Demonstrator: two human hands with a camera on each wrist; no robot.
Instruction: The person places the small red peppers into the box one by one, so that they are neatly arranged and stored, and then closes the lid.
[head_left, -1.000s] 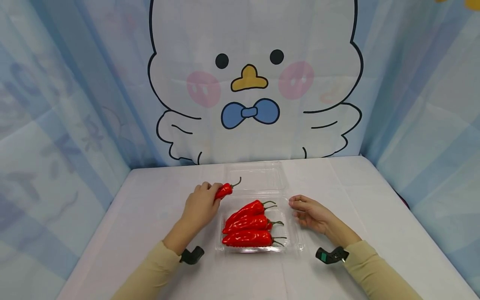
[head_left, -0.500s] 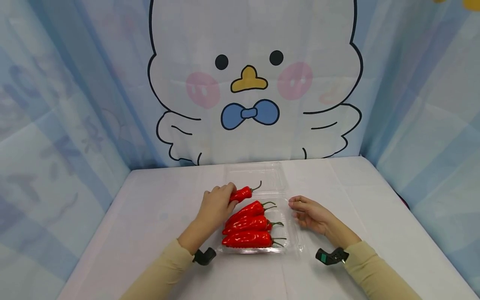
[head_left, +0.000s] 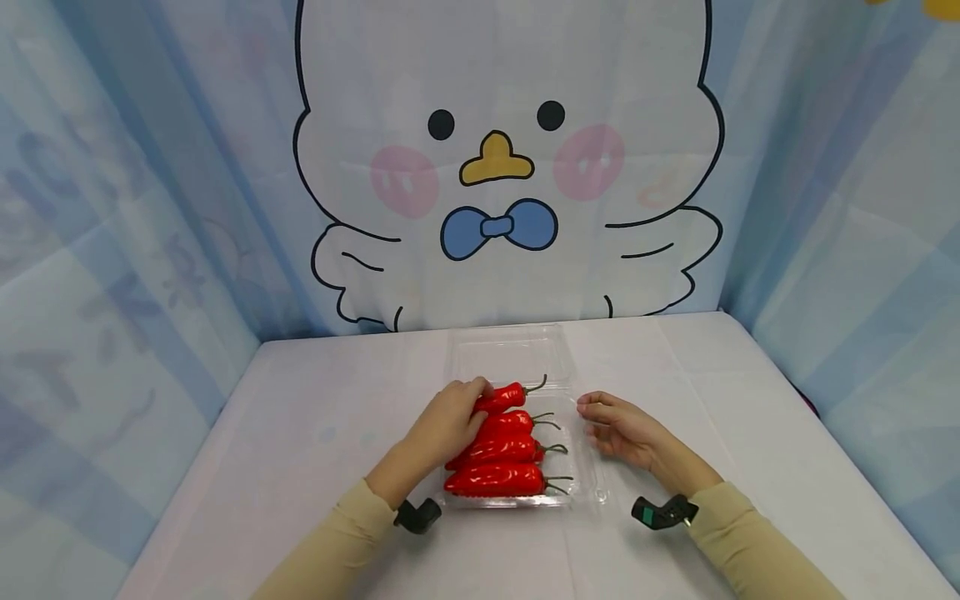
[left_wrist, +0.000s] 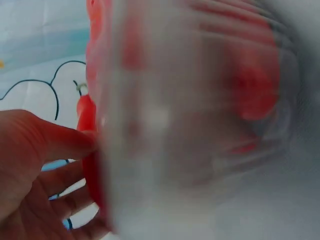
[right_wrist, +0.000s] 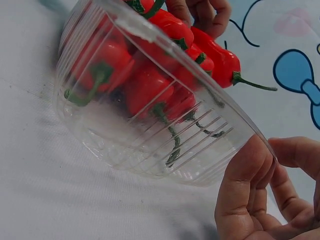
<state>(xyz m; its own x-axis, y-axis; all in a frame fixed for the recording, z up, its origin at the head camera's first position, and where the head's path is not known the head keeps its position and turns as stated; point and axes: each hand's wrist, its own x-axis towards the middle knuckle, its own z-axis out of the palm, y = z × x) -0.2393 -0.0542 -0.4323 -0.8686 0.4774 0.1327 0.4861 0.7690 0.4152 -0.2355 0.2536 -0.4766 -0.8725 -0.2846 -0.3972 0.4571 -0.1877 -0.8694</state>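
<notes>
My left hand grips a red chili pepper over the far side of a clear plastic container. Its curled green stem points right. Several more glossy red peppers lie in the container, their stems toward the right. In the left wrist view the thumb presses on the held pepper, and the blurred container wall hides much of the rest. My right hand is at the container's right side; in the right wrist view its thumb and forefinger pinch the rim.
The container's clear lid lies folded back behind it on the white tablecloth. A pale blue curtain with a cartoon bird hangs along the back edge, with more curtain at both sides. Each wrist wears a black camera mount.
My left hand has carried the pepper right and toward me, from the container's far left corner to over its far side beside the other peppers. My right hand has stayed put.
</notes>
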